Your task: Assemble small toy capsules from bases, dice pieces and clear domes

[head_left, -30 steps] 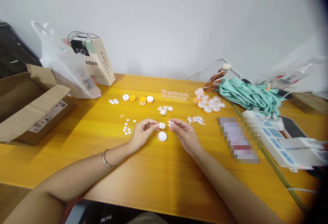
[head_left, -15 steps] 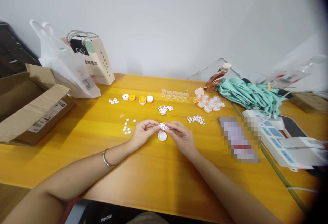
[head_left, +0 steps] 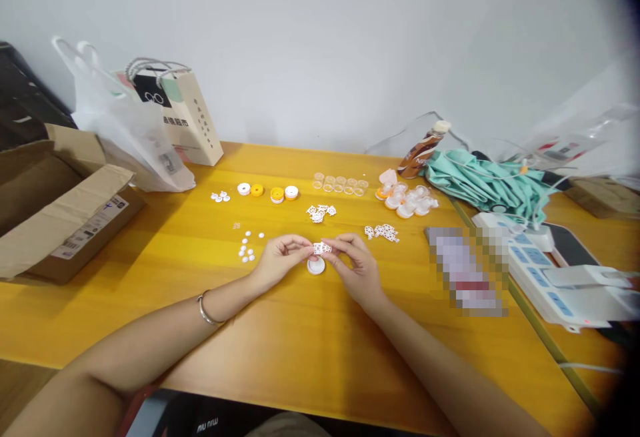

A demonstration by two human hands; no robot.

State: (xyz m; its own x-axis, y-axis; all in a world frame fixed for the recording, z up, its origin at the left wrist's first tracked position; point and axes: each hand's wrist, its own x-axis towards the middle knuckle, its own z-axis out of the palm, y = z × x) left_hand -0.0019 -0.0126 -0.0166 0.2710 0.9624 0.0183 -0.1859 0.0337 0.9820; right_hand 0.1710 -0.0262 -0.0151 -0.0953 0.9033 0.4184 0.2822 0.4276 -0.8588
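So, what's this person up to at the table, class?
The person's left hand and right hand hold small white openwork parts together at the fingertips; whether they're joined, I can't tell. A round white disc is just nearer on the table. Similar pieces lie in a farther pile.

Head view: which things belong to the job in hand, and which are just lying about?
Probably the job's:
white openwork parts in the left hand and right hand
white round piece near them
loose openwork pieces
small white discs
yellow and white rounds
clear cups
clear-and-orange domes

Apparently just lying about:
cardboard box
plastic bag
paper bag
bottle
green fabric
power strip
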